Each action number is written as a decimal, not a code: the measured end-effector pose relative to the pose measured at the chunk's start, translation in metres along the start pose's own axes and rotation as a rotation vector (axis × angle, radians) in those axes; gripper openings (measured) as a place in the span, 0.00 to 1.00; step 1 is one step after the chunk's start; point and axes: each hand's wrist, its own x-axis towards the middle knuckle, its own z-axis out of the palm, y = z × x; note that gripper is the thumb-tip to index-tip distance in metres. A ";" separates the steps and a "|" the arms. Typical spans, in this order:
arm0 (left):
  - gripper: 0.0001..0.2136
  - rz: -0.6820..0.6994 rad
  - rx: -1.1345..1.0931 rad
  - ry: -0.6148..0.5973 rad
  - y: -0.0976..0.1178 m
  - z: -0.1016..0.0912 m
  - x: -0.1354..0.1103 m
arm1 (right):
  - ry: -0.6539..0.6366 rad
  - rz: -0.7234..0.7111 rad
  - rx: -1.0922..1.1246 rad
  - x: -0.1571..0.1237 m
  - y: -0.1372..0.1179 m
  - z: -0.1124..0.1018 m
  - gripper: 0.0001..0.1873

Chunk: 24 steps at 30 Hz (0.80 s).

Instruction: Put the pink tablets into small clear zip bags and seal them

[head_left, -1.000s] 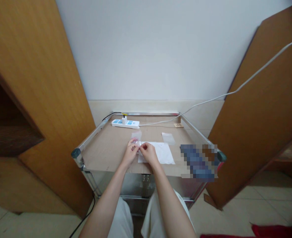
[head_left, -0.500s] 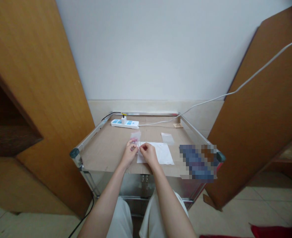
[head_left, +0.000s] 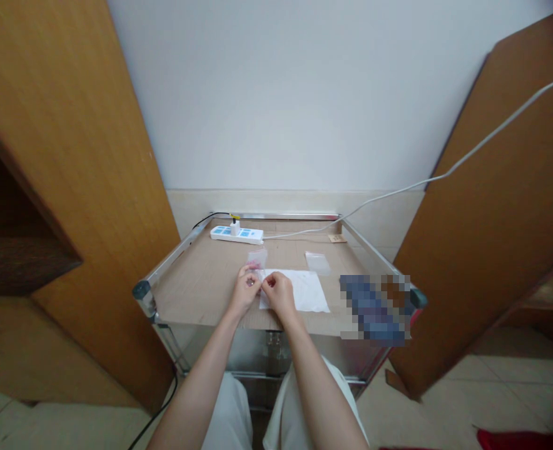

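My left hand [head_left: 243, 291] and my right hand [head_left: 279, 292] meet over the near edge of a metal-framed cart [head_left: 201, 281]. Both are closed in a pinch on a small clear plastic bag [head_left: 259, 279] between them; what is in it is too small to make out. A white sheet of paper [head_left: 304, 290] lies under and to the right of my right hand. Another small clear bag with something pink in it [head_left: 258, 257] lies just beyond my left hand.
A white power strip [head_left: 237, 234] with a plug and cables lies at the cart's back. An empty clear bag [head_left: 317, 262] and a small brown tag [head_left: 337, 238] lie at the right. A blurred-out object [head_left: 375, 307] sits at the right edge. Wooden panels flank the cart.
My hands have drawn slightly closer together and nearer to me, still pinching the small bag. Nothing else on the cart has moved.
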 end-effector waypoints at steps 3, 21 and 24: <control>0.06 -0.011 0.012 0.009 0.001 -0.001 0.000 | 0.046 0.032 -0.032 0.001 0.000 -0.002 0.05; 0.10 -0.131 -0.105 0.015 0.006 -0.002 0.001 | -0.048 -0.043 0.152 0.003 0.012 -0.004 0.16; 0.11 -0.140 -0.165 0.071 0.002 -0.002 0.002 | -0.070 0.000 0.192 0.005 0.018 -0.005 0.16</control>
